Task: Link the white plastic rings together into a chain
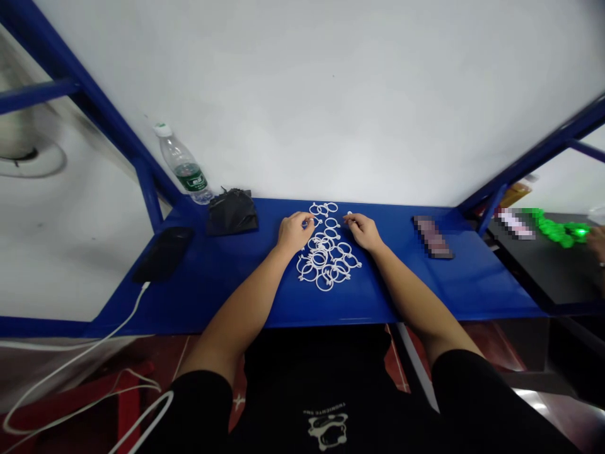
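**Thin white rings heaped between your two hands**

From the head view, the white rings [320, 266] lie in an overlapping heap on the blue table [378, 302], just in front of you, with a few strung out toward the wall. Your left hand [295, 232] seems to pinch one ring [320, 221] between thumb and fingertips, beside the upper part of the heap. Your right hand [363, 231] is apart from the heap, fingers curled together around a small white piece [350, 214]; you can't tell from here whether it is firmly gripped or part of a ring.

Judging by their slim, smooth look, expect plastic: very light, springy rather than soft, perhaps a little slippery. The small nubs [359, 265] on the hoops are likely your best hold, being thicker than the band; squeezing the hoop itself could bend it. Because the rings overlap, lifting one may drag its neighbours, so take hold of a loose outer one by its edge.
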A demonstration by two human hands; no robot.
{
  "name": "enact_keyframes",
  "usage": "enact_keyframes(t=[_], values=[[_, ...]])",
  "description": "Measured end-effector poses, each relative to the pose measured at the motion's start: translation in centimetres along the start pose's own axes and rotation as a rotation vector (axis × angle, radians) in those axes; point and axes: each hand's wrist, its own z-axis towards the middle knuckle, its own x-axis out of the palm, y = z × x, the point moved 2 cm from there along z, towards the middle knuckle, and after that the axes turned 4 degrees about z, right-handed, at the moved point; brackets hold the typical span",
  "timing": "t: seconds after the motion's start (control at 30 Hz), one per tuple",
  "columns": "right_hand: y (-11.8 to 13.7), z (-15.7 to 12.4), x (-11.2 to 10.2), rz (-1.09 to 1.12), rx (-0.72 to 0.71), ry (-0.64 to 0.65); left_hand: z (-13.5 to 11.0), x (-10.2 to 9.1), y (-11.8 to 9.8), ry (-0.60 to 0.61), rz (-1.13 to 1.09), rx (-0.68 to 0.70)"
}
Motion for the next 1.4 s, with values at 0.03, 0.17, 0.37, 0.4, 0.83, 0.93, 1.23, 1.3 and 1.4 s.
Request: enact_keyframes(t=[0.03, 0.17, 0.37, 0.4, 0.83, 0.93, 1.23, 1.3, 1.4], values=[[0.0, 0.0, 0.0, -0.003, -0.002, 0.002, 0.0, 0.0, 0.0, -0.005, 0.002, 0.001], [0.2, 0.1, -0.1, -0.022, 0.006, 0.011, 0.0, -0.2, -0.1, 0.004, -0.006, 0.008], [0.4, 0.2, -0.6, -0.126, -0.011, 0.028, 0.1, -0.4, -0.8, 0.051, -0.004, 0.029], [0.4, 0.3, -0.6, -0.134, -0.012, 0.034, 0.1, -0.4, -0.9, 0.058, -0.008, 0.048], [3.9, -0.3, -0.7, 0.114, -0.025, 0.035, -1.1, -0.1, -2.4, 0.227, -0.085, 0.170], [4.1, 0.4, -1.0, 0.149, -0.012, 0.108, -1.2, 0.2, -2.5, 0.177, -0.056, 0.226], [3.3, 6.6, 0.9, -0.247, 0.142, 0.072, -0.7, 0.1, -1.9, 0.043, -0.051, 0.184], [3.5, 8.4, 2.1, -0.350, 0.128, 0.142, -0.7, 0.1, -1.8, 0.062, -0.061, 0.171], [3.8, 10.0, 3.8, -0.439, 0.236, 0.257, -0.7, 0.2, -1.7, 0.091, -0.064, 0.161]])
